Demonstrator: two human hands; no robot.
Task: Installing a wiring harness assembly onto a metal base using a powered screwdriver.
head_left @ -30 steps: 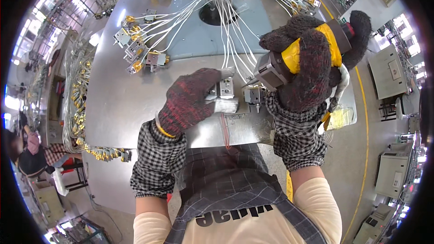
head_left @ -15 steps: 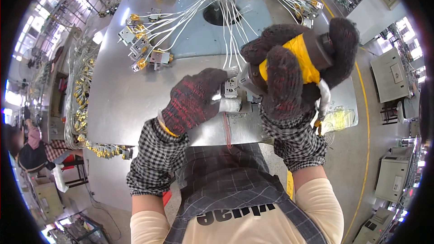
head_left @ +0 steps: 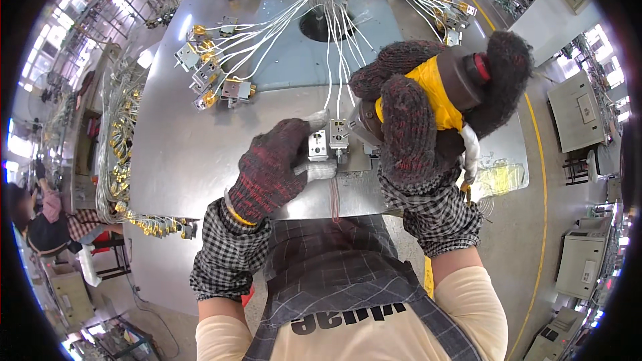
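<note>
My left hand (head_left: 277,167), in a dark knitted glove with pale fingertips, pinches a small silver metal switch box (head_left: 317,145) between thumb and fingers. Just right of it stands a second metal switch box (head_left: 339,135), apart from my fingers, near the table's front edge. White wires run from the far side of the table toward the boxes. My right hand (head_left: 418,120), gloved the same way, is wrapped round a dark power screwdriver (head_left: 461,83) bound with yellow tape. Its head points left, close beside the second box; the tip is hard to make out.
The metal table (head_left: 174,180) carries bundles of white wires (head_left: 281,27) fanning from a dark round opening (head_left: 326,25). Metal switch boxes (head_left: 234,90) with yellow-wrapped parts lie at the left. More wired pieces (head_left: 120,160) hang off the left edge. A person (head_left: 50,220) sits far left.
My left hand has drawn back left, and a switch box now shows in its pinch, apart from the other box. The screwdriver has shifted slightly left and tilted, showing a red part at its end.
</note>
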